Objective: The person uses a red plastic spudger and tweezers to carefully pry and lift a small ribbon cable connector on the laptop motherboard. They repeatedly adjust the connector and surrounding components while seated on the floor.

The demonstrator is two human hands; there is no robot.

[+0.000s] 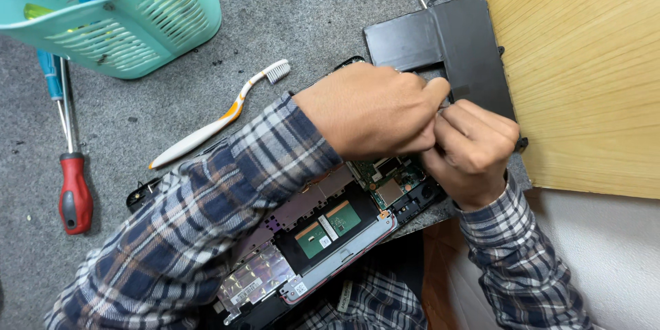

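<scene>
The left hand [371, 110] and the right hand [474, 151] meet fist to fist above the opened black laptop base with green circuit boards and a silver-framed touchpad underside [323, 240]. Both hands have their fingers curled together, thumbs and forefingers pinched at one spot between them; what they pinch is hidden, too small to tell. The flat black L-shaped battery pack [454, 48] lies just beyond the knuckles, its near edge under the fingertips, its far side lying over the pale wooden board [584, 75] on the right. The laptop base rests on the grey carpeted surface [323, 14] (its near end overhangs toward the person's lap). Open carpet lies to the left of the left plaid sleeve, where a white and orange toothbrush [220, 117] lies near the forearm. Farther left are a red-handled screwdriver [72, 179] and a turquoise slotted plastic basket [130, 14], well apart from the hands.
</scene>
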